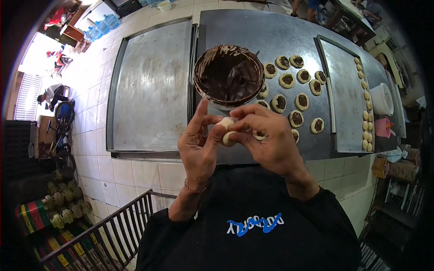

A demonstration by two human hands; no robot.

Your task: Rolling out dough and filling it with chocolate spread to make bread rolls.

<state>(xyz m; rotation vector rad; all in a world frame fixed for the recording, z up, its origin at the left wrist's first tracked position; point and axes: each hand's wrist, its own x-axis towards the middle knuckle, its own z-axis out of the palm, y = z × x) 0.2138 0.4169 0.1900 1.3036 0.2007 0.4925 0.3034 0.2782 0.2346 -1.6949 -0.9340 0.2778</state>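
Left hand (199, 144): raised above the near edge of the surface, thumb and fingers pinching a small pale dough ball (227, 131) from the left.
Right hand (266, 137): fingers curled over the same dough ball from the right, gripping it.
Dough ball: held between both hands, just in front of the bowl.
Bowl (228, 76): round, smeared inside with dark chocolate filling, standing on the metal surface (253, 31).
Filled pieces (296, 88): dough rounds with dark centres, lying right of the bowl.
Left tray (151, 86): flat metal.
Right tray (346, 99): a column of small plain dough balls (366, 115) along its right side.
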